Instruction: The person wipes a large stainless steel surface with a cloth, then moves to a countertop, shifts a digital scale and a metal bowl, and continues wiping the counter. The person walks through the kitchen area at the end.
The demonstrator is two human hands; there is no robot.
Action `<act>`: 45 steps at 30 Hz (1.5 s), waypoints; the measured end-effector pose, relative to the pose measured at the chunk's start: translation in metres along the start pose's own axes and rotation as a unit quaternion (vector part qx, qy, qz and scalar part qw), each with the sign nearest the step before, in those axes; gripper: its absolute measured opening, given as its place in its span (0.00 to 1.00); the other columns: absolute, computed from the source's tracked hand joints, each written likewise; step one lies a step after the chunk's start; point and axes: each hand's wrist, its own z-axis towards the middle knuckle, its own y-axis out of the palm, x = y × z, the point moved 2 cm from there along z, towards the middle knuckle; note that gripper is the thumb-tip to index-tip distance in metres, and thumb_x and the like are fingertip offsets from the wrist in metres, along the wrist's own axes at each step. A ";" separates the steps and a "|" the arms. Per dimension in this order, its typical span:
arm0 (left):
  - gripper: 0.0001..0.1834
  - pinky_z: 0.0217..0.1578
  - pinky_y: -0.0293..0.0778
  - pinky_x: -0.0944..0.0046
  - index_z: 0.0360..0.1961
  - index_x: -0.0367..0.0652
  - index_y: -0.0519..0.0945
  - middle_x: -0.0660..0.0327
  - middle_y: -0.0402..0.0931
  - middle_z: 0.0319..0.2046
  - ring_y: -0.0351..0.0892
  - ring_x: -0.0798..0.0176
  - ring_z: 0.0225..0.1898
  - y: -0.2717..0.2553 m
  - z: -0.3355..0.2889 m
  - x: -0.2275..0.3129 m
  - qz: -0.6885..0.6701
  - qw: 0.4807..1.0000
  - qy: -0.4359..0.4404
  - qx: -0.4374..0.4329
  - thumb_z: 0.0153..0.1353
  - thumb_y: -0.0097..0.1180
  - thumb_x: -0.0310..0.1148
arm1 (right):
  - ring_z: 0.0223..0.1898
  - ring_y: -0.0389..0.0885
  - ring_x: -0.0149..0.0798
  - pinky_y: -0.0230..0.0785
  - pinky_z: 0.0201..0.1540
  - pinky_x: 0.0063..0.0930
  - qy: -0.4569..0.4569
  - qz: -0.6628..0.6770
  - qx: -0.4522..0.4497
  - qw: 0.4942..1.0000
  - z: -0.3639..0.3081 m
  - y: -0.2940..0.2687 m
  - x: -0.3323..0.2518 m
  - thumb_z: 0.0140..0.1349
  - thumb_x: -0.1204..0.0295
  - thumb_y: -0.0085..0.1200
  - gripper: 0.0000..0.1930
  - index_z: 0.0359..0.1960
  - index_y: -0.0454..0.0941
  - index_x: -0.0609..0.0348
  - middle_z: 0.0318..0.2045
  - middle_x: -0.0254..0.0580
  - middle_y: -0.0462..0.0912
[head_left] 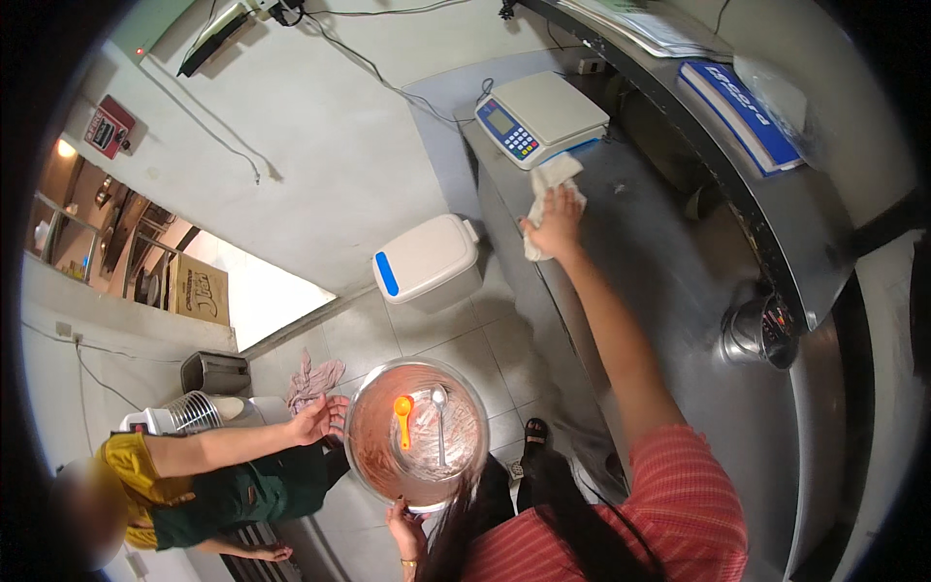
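With my right hand [558,221] I press a cream cloth [545,184] onto the steel counter [640,252], close to the front of a digital weighing scale [543,116]. My left hand [405,532] grips the near edge of a large metal mixing bowl [364,441], held off the counter's left side. Brown residue coats the bowl's inside. An orange measuring spoon [403,417] and a metal spoon [440,422] lie in it. A co-worker's hand [320,419] is at the bowl's left rim; whether it touches cannot be made out.
The co-worker in a green apron [242,500] stands at the left. A lidded white bin [427,260] is on the floor beside the counter. A metal pot [752,330] stands at the counter's right. Above, a curved shelf [747,199] holds a blue book [742,116]. A cloth [315,378] lies farther left.
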 end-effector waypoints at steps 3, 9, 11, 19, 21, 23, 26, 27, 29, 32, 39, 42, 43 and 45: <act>0.06 0.16 0.74 0.66 0.37 0.47 0.71 0.69 0.69 0.25 0.69 0.72 0.22 -0.003 0.007 0.006 -0.004 1.000 0.005 0.010 0.59 0.51 0.33 | 0.69 0.43 0.58 0.36 0.69 0.49 -0.072 0.025 -0.029 0.997 -0.005 0.007 -0.031 0.50 0.54 0.59 0.46 0.66 0.51 0.66 0.66 0.61 0.49; 0.13 0.17 0.75 0.68 0.45 0.46 0.73 0.67 0.75 0.34 0.74 0.72 0.25 0.004 0.025 0.056 0.003 0.998 0.059 -0.001 0.59 0.53 0.36 | 0.69 0.43 0.56 0.39 0.69 0.45 -0.180 -0.018 -0.058 0.982 0.039 0.019 -0.061 0.44 0.73 0.60 0.46 0.66 0.50 0.64 0.67 0.59 0.49; 0.14 0.24 0.75 0.70 0.46 0.46 0.73 0.66 0.75 0.37 0.75 0.71 0.32 -0.005 0.043 0.087 -0.050 0.995 0.084 -0.028 0.61 0.52 0.38 | 0.69 0.43 0.56 0.39 0.69 0.45 -0.208 -0.022 -0.063 0.976 0.050 0.029 -0.078 0.42 0.76 0.59 0.45 0.66 0.51 0.64 0.67 0.57 0.49; 0.19 0.46 0.71 0.68 0.35 0.50 0.72 0.58 0.72 0.52 0.72 0.59 0.51 -0.023 0.142 0.143 -0.161 0.980 0.105 0.053 0.62 0.49 0.55 | 0.70 0.45 0.52 0.41 0.69 0.43 -0.209 -0.034 -0.026 0.977 0.136 0.065 -0.116 0.43 0.80 0.57 0.42 0.65 0.55 0.62 0.67 0.53 0.48; 0.20 0.39 0.73 0.66 0.41 0.47 0.70 0.61 0.73 0.50 0.75 0.61 0.43 -0.015 0.171 0.118 -0.112 0.990 0.081 0.034 0.65 0.46 0.54 | 0.69 0.45 0.51 0.41 0.69 0.43 -0.192 -0.056 -0.025 0.980 0.163 0.064 -0.106 0.44 0.81 0.57 0.41 0.64 0.56 0.62 0.67 0.53 0.48; 0.20 0.40 0.72 0.65 0.44 0.50 0.71 0.62 0.73 0.50 0.75 0.62 0.42 -0.020 0.221 0.082 -0.054 0.998 -0.023 -0.011 0.64 0.46 0.54 | 0.69 0.46 0.51 0.41 0.69 0.42 -0.137 0.013 -0.013 0.990 0.187 0.078 -0.089 0.47 0.80 0.55 0.39 0.65 0.57 0.57 0.67 0.54 0.50; 0.18 0.43 0.72 0.57 0.48 0.41 0.73 0.59 0.74 0.45 0.75 0.60 0.44 -0.045 0.336 0.005 -0.028 0.974 -0.051 -0.220 0.63 0.52 0.41 | 0.69 0.46 0.52 0.40 0.70 0.42 -0.180 -0.013 0.025 0.983 0.163 0.084 -0.090 0.52 0.79 0.51 0.35 0.65 0.57 0.56 0.67 0.51 0.51; 0.18 0.45 0.72 0.55 0.50 0.37 0.73 0.58 0.75 0.43 0.75 0.59 0.45 -0.055 0.363 -0.010 -0.024 0.948 -0.033 -0.314 0.62 0.55 0.35 | 0.69 0.47 0.53 0.40 0.70 0.42 -0.173 -0.025 0.004 0.985 0.136 0.071 -0.105 0.53 0.79 0.49 0.34 0.65 0.56 0.56 0.67 0.50 0.51; 0.17 0.44 0.73 0.58 0.50 0.37 0.74 0.56 0.71 0.47 0.76 0.60 0.44 0.031 0.371 0.027 0.111 0.950 0.025 -0.291 0.60 0.55 0.31 | 0.68 0.48 0.53 0.40 0.70 0.42 -0.145 0.044 0.006 0.988 0.072 0.053 -0.082 0.54 0.77 0.51 0.35 0.66 0.55 0.56 0.67 0.49 0.52; 0.17 0.43 0.74 0.63 0.50 0.39 0.75 0.54 0.66 0.54 0.78 0.61 0.42 0.164 0.340 0.100 0.232 0.908 0.111 -0.331 0.58 0.56 0.25 | 0.68 0.50 0.54 0.42 0.69 0.42 -0.047 0.092 -0.004 0.995 -0.003 -0.003 -0.036 0.54 0.75 0.52 0.34 0.65 0.57 0.57 0.66 0.51 0.54; 0.18 0.44 0.75 0.64 0.48 0.41 0.76 0.50 0.55 0.64 0.77 0.58 0.47 0.369 0.258 0.179 0.341 0.754 0.288 -0.483 0.55 0.58 0.23 | 0.67 0.52 0.53 0.41 0.69 0.40 0.210 0.003 0.146 0.967 0.025 -0.018 0.073 0.55 0.70 0.49 0.31 0.62 0.61 0.65 0.65 0.56 0.57; 0.21 0.50 0.71 0.58 0.50 0.42 0.75 0.49 0.54 0.65 0.70 0.50 0.54 0.463 0.203 0.186 0.369 0.677 0.379 -0.512 0.54 0.59 0.23 | 0.67 0.53 0.52 0.43 0.69 0.40 0.161 -0.043 0.141 0.976 0.048 0.007 0.065 0.55 0.69 0.48 0.30 0.60 0.62 0.69 0.64 0.56 0.59; 0.22 0.53 0.68 0.56 0.51 0.42 0.74 0.48 0.54 0.65 0.67 0.48 0.57 0.494 0.188 0.187 0.376 0.630 0.449 -0.511 0.53 0.59 0.22 | 0.66 0.53 0.52 0.43 0.69 0.41 0.119 -0.064 0.130 0.982 0.058 0.017 0.053 0.55 0.70 0.47 0.29 0.60 0.62 0.70 0.63 0.56 0.60; 0.25 0.61 0.56 0.50 0.54 0.43 0.71 0.47 0.53 0.65 0.56 0.40 0.62 0.552 0.162 0.188 0.360 0.529 0.563 -0.523 0.52 0.57 0.23 | 0.67 0.52 0.53 0.43 0.69 0.41 0.212 0.140 0.143 0.956 0.086 0.037 0.028 0.56 0.73 0.44 0.27 0.59 0.63 0.68 0.63 0.55 0.60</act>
